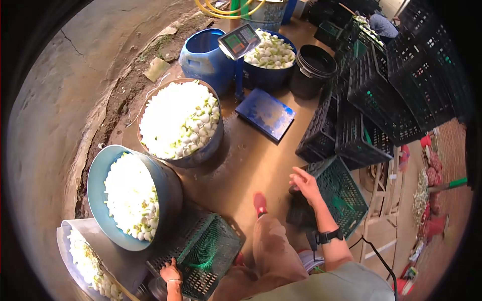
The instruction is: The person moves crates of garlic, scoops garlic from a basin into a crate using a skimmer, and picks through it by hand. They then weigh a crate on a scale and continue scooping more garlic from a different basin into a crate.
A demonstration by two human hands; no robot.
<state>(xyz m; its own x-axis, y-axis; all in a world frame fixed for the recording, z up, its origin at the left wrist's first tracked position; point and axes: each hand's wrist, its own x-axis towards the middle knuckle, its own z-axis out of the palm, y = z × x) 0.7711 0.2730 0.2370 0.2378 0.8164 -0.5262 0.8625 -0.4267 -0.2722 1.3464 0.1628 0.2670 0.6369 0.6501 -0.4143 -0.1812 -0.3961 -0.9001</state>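
At the lower left, my left hand (170, 271) has its fingers over the rim of a dark plastic crate (213, 256) with mesh sides. This crate is tilted toward me and looks empty inside. My right hand (305, 183) is in the air with its fingers apart, holding nothing. Just beside and below it stands another dark green crate (344, 193). Left of my left hand is a pale tub (63, 236) of white bulbs with green tips. Above that, a light blue barrel (95, 170) holds more such bulbs, leaning toward the left.
A wide drum (203, 159) heaped with white bulbs stands ahead. Beyond it are a blue barrel (206, 62), a platform scale (266, 113) with a raised display (240, 41), and a black bucket (314, 75). Stacked black crates (371, 95) line the right; a person (384, 24) bends behind.
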